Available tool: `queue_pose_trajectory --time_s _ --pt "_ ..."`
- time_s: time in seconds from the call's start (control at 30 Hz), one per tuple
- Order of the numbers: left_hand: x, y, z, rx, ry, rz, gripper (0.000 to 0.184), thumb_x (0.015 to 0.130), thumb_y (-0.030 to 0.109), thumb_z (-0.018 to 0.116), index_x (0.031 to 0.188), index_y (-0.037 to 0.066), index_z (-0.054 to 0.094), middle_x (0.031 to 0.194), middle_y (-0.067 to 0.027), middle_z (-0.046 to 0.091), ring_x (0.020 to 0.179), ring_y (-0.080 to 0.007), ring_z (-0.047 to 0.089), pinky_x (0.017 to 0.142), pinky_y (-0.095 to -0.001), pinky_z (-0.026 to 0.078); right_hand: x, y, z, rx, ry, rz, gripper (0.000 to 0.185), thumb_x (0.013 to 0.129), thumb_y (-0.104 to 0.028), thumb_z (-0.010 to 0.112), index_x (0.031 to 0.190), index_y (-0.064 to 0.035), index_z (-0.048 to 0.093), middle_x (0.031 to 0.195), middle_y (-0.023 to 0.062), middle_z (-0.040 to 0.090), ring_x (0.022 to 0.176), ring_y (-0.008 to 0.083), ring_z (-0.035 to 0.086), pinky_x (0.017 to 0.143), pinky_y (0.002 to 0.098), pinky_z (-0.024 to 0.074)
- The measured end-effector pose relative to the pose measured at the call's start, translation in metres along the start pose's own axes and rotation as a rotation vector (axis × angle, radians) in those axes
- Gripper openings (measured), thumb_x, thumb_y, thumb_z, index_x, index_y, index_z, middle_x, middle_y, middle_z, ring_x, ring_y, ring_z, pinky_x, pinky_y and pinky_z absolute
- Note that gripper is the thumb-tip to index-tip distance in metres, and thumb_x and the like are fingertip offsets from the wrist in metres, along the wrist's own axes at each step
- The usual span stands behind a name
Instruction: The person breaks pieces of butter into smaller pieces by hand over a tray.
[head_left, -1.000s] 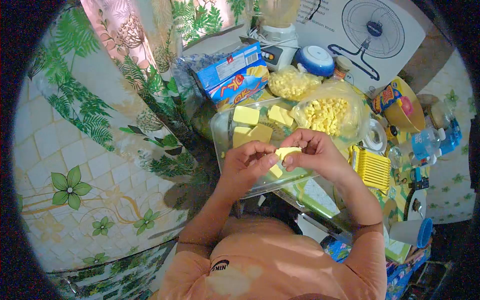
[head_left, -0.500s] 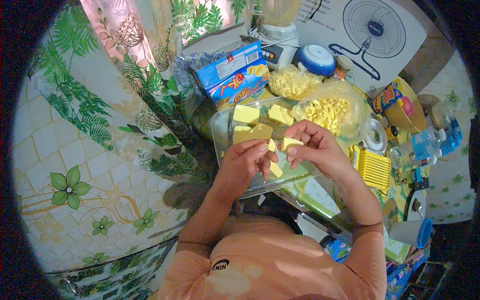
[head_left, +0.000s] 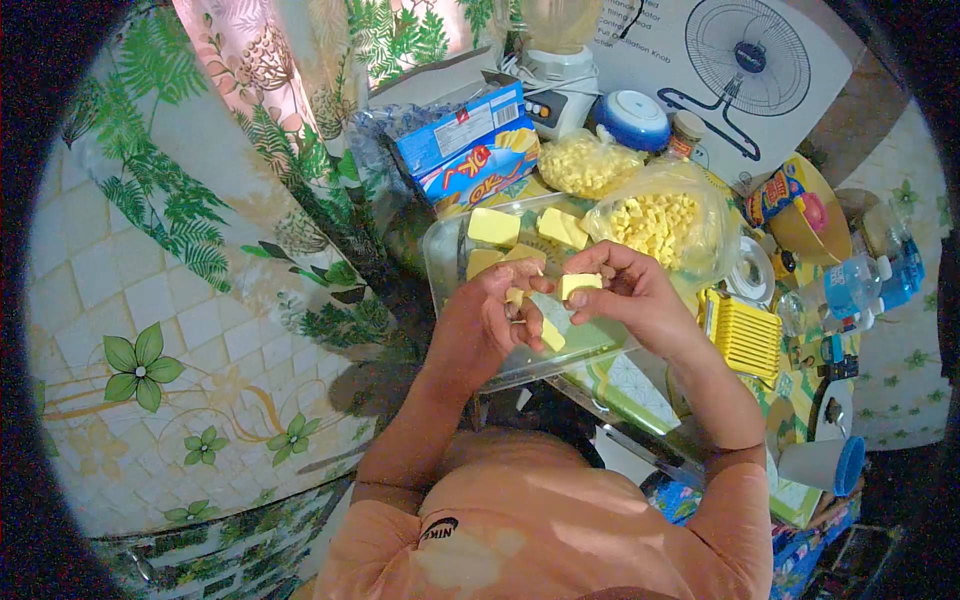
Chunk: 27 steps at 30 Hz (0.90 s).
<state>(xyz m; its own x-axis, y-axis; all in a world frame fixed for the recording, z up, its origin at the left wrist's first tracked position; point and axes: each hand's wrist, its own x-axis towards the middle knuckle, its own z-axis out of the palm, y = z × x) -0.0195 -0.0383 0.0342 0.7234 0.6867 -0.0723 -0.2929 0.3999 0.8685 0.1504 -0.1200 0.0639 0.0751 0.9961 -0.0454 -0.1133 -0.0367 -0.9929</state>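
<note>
Over a clear plastic tray [head_left: 436,262], my right hand [head_left: 628,298] pinches a small pale yellow block [head_left: 580,286] between thumb and fingers. To its left, my left hand [head_left: 484,318] is curled around a small yellow piece [head_left: 515,297]. Larger yellow blocks lie in the tray: one at the upper left [head_left: 493,227], one at the upper middle [head_left: 562,229], and others partly hidden behind my left hand. Another yellow piece [head_left: 551,335] lies just below the gap between my hands. The two hands are apart.
Behind the tray stand a blue snack box [head_left: 470,150], a blender [head_left: 560,90] and a blue bowl [head_left: 632,121]. Bags of yellow cubes [head_left: 655,228] touch the tray's right side. Further right are a yellow slotted rack [head_left: 745,338], a plastic bottle [head_left: 850,285] and a white cup [head_left: 820,465].
My hands have come apart from the piece they both touched. The block stays in my right hand, while my left hand has turned, showing a small yellow piece in its fingers.
</note>
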Motion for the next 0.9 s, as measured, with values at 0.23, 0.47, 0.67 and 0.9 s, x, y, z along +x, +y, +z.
queue_pose_trajectory --time_s 0.23,0.47,0.67,0.9 --pt "-0.003 -0.003 -0.005 0.025 -0.116 -0.048 0.028 0.085 0.015 0.055 0.108 0.0 0.051 0.09 -0.0063 0.053 0.058 -0.0108 0.052 0.048 -0.0253 0.044 0.001 0.011 0.004 0.001 -0.017 -0.008 0.025 0.076 0.0 0.066 0.099 -0.0025 0.056 0.093 0.0034 0.061 0.078 0.009 0.058 0.068 0.0241 0.05" --pt "0.0 -0.009 -0.002 0.163 -0.059 -0.033 0.023 0.084 0.012 0.054 0.104 0.0 0.053 0.069 -0.0057 0.055 0.045 -0.0109 0.048 0.039 -0.0238 0.04 0.0 0.012 0.003 0.009 -0.042 0.047 0.024 0.075 0.0 0.067 0.097 -0.002 0.057 0.091 0.0055 0.063 0.074 0.0088 0.058 0.067 0.0229 0.048" --pt "0.002 -0.003 -0.008 0.033 -0.114 -0.098 0.026 0.087 0.014 0.052 0.106 -0.003 0.054 0.077 -0.0058 0.058 0.054 -0.0113 0.053 0.046 -0.0247 0.044 0.002 0.01 0.003 0.028 -0.021 0.066 0.024 0.076 -0.001 0.066 0.099 -0.0012 0.057 0.083 0.0069 0.064 0.072 0.0111 0.061 0.067 0.0242 0.0497" --pt "0.002 0.003 -0.002 0.01 -0.022 -0.082 0.039 0.086 0.026 0.044 0.108 -0.005 0.053 0.079 -0.0111 0.058 0.055 -0.0161 0.054 0.049 -0.028 0.047 0.005 0.013 -0.001 0.065 0.034 0.049 0.025 0.076 0.001 0.063 0.101 -0.0008 0.055 0.093 0.008 0.062 0.08 0.0139 0.061 0.07 0.0272 0.0523"
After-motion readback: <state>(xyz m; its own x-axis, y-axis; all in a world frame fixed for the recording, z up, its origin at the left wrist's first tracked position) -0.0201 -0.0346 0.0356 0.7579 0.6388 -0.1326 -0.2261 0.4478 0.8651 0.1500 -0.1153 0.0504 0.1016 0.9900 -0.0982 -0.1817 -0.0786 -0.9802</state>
